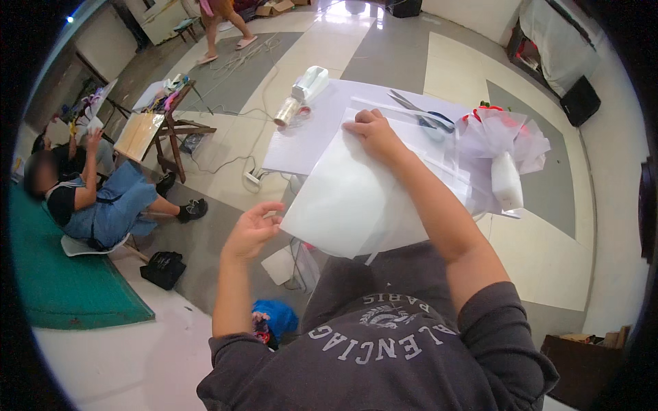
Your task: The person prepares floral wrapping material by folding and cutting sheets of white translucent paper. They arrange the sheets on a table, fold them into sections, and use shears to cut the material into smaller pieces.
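Observation:
A large translucent white wrapping sheet lies over the near part of the white table, its near edge hanging over my lap. My right hand has its fingers curled on the sheet's far edge. At the sheet's left corner, my left hand touches it with bent fingers; whether they pinch it is unclear. Beyond my right hand lie scissors with dark blue handles, partly over clear film. A bouquet in pale wrapping, with red trim and a white wrapped base, rests at the table's right.
A white tape dispenser and a roll of clear tape sit at the table's far left corner. A power strip and cables lie on the floor. At left, a seated person works by a wooden folding table; another person walks behind.

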The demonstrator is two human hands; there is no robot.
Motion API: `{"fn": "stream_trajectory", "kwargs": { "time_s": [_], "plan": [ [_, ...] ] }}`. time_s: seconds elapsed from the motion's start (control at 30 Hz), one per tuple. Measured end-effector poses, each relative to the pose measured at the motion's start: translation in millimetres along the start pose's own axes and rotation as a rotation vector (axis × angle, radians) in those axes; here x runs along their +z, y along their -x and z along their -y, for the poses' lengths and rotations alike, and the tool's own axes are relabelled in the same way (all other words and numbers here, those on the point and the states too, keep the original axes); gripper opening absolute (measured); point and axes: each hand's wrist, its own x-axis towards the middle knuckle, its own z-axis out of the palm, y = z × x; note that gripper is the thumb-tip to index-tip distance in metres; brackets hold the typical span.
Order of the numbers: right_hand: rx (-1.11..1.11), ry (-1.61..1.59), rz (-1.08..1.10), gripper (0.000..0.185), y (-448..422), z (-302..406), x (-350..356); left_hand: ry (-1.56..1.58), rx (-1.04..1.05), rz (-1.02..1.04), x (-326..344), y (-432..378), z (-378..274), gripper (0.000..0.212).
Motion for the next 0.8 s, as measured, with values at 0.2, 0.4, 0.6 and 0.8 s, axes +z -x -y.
{"fn": "stream_trajectory", "kwargs": {
  "time_s": [0.2, 0.4, 0.6, 0.8],
  "plan": [
    [-0.036, -0.004, -0.027, 0.023, 1, -5, 2, -0.758, 0.264, -0.226, 36, -34, -44, 0.028],
    [-0.021, 0.001, -0.019, 0.025, -3, -2, 2, -1.372, 0.171, -0.322, 111, -128, -56, 0.024],
    [-0.048, -0.078, -0.066, 0.020, -2, -7, 4, -1.532, -0.042, -0.456, 111, -177, -42, 0.024],
    [0.186, -0.377, -0.029, 0.023, -10, -2, -12, -1.147, -0.094, -0.439, 86, -185, -38, 0.027]
  ]
}}
